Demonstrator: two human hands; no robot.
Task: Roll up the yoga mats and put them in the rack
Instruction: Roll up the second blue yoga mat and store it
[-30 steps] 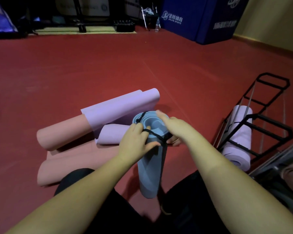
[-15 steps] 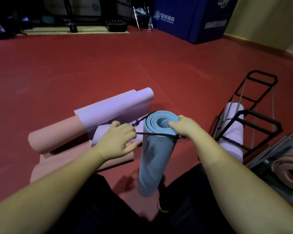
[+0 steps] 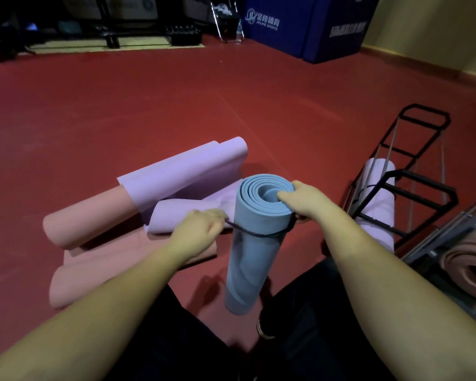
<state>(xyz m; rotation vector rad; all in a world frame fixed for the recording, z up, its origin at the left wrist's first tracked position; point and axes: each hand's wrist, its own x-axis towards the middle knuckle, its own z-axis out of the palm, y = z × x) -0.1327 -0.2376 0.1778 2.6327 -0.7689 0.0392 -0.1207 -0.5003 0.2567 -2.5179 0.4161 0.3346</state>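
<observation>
A red gym floor (image 3: 121, 111) stretches back to blue crash pads (image 3: 302, 26) at 1 o'clock and dark exercise equipment (image 3: 138, 26) along the far wall at 11 o'clock. At 9 o'clock, loosely rolled lilac mats (image 3: 184, 171) lie across pink mats (image 3: 94, 215) on the floor, just beside the person's left forearm. At 3 o'clock a black metal rack (image 3: 412, 188) leans over the floor with one pale lilac rolled mat (image 3: 379, 199) already lodged in it; a pink rolled mat (image 3: 470, 270) sits in a grey frame at 4 o'clock. At centre, a rolled blue yoga mat (image 3: 250, 251) stands upright on its end between the person's dark-clad knees. A thin black strap (image 3: 259, 233) circles the roll near its top. The right hand (image 3: 302, 199) grips the top rim at 3 o'clock of the roll, fingers curled over the edge into the spiral. The left hand (image 3: 201, 229), at the roll's 9 o'clock, is curled around the strap's free end, drawn taut sideways.
</observation>
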